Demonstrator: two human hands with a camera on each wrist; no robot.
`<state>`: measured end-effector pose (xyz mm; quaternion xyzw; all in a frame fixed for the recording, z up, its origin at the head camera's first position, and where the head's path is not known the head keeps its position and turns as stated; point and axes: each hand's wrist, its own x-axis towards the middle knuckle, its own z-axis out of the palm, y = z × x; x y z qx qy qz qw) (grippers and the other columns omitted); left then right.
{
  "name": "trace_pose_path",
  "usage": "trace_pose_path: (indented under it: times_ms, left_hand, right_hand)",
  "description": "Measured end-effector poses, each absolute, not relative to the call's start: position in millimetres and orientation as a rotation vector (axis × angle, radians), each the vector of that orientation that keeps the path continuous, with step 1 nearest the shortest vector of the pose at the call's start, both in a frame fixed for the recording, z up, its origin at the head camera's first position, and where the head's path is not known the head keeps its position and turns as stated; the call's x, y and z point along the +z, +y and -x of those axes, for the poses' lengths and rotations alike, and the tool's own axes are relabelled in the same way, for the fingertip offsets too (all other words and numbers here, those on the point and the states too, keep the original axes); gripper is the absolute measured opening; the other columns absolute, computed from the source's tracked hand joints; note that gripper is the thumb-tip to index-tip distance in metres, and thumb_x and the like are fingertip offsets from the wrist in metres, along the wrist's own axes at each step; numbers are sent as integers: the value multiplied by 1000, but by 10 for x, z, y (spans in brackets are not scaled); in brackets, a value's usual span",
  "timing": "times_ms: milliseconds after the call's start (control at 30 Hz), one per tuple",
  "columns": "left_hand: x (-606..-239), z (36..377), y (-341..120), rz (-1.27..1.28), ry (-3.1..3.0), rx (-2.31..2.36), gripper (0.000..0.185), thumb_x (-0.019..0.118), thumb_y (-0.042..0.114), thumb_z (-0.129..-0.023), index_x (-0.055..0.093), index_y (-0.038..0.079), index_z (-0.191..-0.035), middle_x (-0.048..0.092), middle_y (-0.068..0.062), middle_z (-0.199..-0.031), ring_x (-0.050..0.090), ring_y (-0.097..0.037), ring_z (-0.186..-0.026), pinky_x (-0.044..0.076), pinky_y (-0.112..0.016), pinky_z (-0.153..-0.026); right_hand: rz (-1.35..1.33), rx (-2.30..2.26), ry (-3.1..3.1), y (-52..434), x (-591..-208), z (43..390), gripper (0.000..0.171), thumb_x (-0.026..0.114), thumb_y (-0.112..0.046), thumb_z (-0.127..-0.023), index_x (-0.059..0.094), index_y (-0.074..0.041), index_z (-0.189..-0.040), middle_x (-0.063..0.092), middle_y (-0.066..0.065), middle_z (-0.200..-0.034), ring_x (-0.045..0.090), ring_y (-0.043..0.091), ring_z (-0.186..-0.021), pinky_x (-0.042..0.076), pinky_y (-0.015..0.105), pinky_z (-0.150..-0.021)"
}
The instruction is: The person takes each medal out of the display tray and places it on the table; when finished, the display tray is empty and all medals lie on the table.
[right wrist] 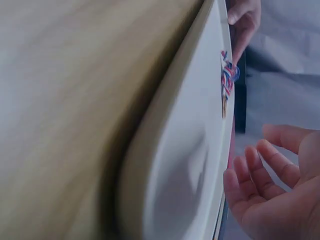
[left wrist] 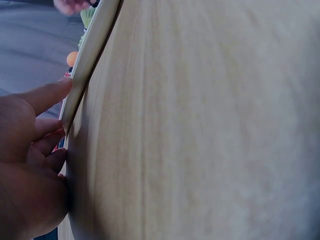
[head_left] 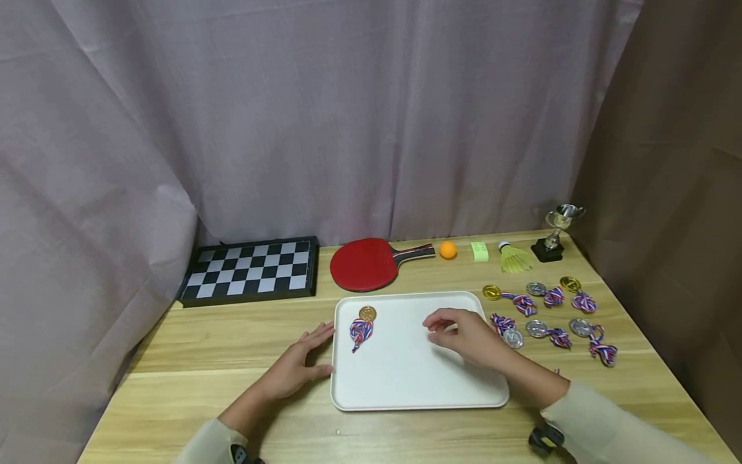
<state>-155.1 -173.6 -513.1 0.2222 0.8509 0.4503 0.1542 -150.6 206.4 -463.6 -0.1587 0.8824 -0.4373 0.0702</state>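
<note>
A white tray lies on the wooden table, and a gold medal with a red, white and blue ribbon rests near its upper left corner. My left hand touches the tray's left edge with fingertips and thumb, which the left wrist view also shows against the rim. Over the tray's right half hovers my right hand, fingers loosely bent and nothing between them. In the right wrist view its fingers are apart above the white surface, with the ribbon farther off.
Several gold and silver medals with ribbons lie right of the tray. Behind it are a chessboard, a red table tennis paddle, an orange ball, a yellow-green block, a shuttlecock and a small trophy.
</note>
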Motion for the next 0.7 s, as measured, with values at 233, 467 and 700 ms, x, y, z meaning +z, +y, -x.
trace_pose_path:
  times_ms: [233,467,700]
  left_hand:
    - [-5135,1549,-1745,-647,2441,1288,77,78,20,-93,40,6,-158,33,-5,-168,14,-33,-159,0,-57,-129]
    - [-5131,1550,-1761,-660,2462,1248,78,78,22,-93,39,8,-159,32,-1,-168,16,-27,-159,3,-53,-130]
    - [-5150,1576,-1749,-665,2465,1246,78,78,21,-93,39,8,-159,32,-2,-168,16,-28,-159,3,-54,-130]
  right_hand:
    - [547,-1342,2511,1629,-4687,1777,24,73,-12,-95,73,-4,-118,74,7,-110,66,19,-101,56,35,-91]
    - [581,-1350,2547,1314,-4782,1984,33,76,-7,-92,71,-5,-124,70,12,-126,67,32,-113,54,48,-102]
    - [634,-1230,2634,1211,-4861,2159,41,77,-6,-91,69,-6,-131,68,12,-130,67,29,-109,55,43,-99]
